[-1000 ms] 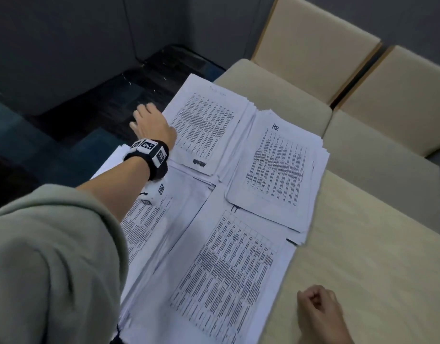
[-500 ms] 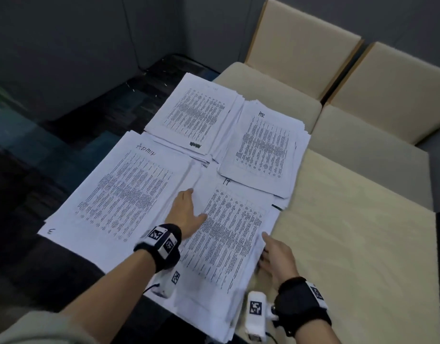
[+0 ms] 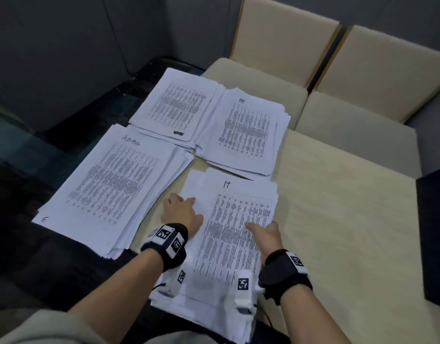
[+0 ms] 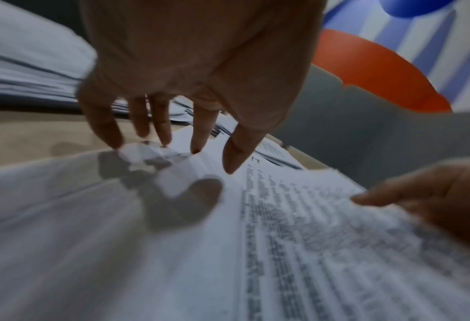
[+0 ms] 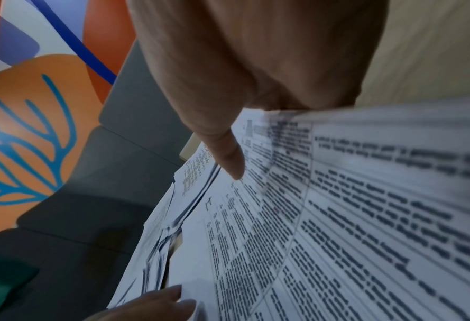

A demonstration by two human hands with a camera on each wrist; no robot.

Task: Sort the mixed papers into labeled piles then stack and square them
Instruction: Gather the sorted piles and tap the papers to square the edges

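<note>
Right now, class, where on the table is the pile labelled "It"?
In the head view the It pile lies nearest the person, right of the Admin pile and just in front of the HR pile, between the left hand and right hand.

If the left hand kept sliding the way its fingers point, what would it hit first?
Probably the far white paper pile headed "HR": the left hand lies on the "It" pile, fingers pointing up-table. Depth is uncertain.

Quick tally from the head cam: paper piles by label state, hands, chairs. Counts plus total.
Piles with a readable handwritten label: 3, Admin pile, HR pile, IT pile
Piles with no readable label: 1, far-left pile
Hands: 2, left hand, right hand
Chairs: 2
Total: 8
</note>
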